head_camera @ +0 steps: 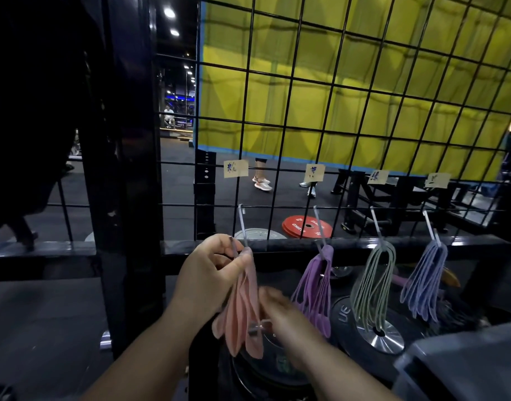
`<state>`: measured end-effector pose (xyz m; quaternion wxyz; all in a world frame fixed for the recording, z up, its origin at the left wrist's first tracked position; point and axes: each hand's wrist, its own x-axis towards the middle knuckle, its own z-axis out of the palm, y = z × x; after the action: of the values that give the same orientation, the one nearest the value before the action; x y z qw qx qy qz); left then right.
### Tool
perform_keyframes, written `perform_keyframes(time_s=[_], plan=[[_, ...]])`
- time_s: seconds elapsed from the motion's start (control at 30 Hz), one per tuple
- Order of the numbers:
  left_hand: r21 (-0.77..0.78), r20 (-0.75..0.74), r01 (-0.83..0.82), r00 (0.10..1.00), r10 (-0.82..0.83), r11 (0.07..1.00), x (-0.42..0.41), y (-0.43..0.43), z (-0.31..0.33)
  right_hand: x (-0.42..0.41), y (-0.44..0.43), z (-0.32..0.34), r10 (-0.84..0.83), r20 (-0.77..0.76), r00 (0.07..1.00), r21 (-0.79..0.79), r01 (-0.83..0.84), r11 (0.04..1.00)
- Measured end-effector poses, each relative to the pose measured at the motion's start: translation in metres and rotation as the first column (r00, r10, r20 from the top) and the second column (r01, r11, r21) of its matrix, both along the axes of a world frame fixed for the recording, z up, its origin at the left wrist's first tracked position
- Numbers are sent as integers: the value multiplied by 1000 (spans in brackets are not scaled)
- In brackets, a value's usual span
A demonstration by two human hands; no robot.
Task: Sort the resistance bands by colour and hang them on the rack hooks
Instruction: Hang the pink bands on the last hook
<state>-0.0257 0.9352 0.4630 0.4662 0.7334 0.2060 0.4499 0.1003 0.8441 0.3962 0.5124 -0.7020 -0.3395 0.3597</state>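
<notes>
The pink bands [242, 314] hang in a bunch from the tip of the leftmost hook [242, 224]. Their top loops are gathered in the left hand [208, 273], whose fingers curl round them just below that hook's end. The right hand [280, 311] sits lower and to the right of the hook, against the bunch, but it is too blurred to tell whether it pinches a band or only touches it.

The likely slip is a loop riding off the hook's open tip when the left hand lets go, because the loops sit near the end rather than far up the shank. A tug from the right hand could also pull one free, or drag it towards the purple bands [317, 290] on the next hook to the right.

The bunch's long axis runs down from the hook, leaning slightly left, with the loose ends pointing at the floor.
</notes>
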Motion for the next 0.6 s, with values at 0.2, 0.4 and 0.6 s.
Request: perform_keyframes(time_s=[0.2,0.4,0.6], plan=[[-17,-37,62,997,-62,998,-1,4,-4,0,2,-4,-10,-45,999,-4,10,1000],[-23,-20,47,999,-48,999,-2,3,-4,-3,2,4,0,3,1000,39,0,999],[-79,4,23,1000,-23,997,0,1,-9,-4,18,8,-46,-113,993,71,54,996]])
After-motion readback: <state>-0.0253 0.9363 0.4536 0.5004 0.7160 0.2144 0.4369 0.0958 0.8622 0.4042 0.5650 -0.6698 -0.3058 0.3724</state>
